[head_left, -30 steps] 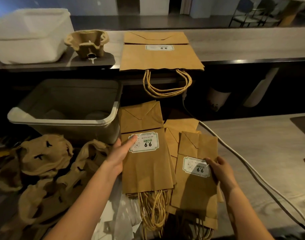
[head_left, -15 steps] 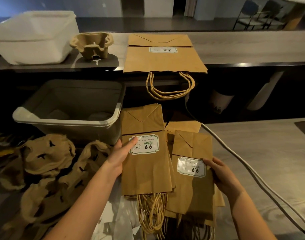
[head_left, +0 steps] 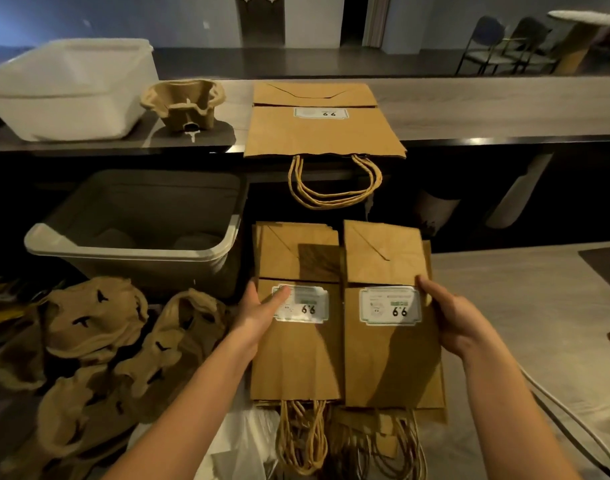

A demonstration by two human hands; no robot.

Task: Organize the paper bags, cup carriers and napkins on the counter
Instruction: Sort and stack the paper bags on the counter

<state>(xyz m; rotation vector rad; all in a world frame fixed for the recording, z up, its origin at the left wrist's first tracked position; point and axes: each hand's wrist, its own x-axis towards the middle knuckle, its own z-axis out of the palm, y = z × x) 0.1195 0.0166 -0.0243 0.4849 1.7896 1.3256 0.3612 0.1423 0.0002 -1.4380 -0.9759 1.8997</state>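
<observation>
Centrally, two flat stacks of brown paper bags lie side by side over the lower counter (head_left: 525, 306), their long edges touching and their twisted handles (head_left: 301, 438) pointing toward the person. The left stack (head_left: 296, 362) is gripped at its left edge by the left hand (head_left: 260, 318), thumb laid across the corner of the white label (head_left: 305, 304), with the remaining fingers hidden beneath. The right stack (head_left: 390, 362) is gripped at its right edge by the right hand (head_left: 454, 318), thumb on top beside its label (head_left: 390, 305), fingers likewise hidden under the paper. A larger paper bag (head_left: 324, 133) lies flat on the upper counter (head_left: 504, 109), with its handles hanging over the front edge. Left of it stand one upright cup carrier (head_left: 184, 103) and a white bin (head_left: 67, 88). A grey bin (head_left: 140, 233) sits below, and loose cup carriers (head_left: 95, 341) are piled in front of it. A white cable (head_left: 573, 420) crosses the lower counter at right.
</observation>
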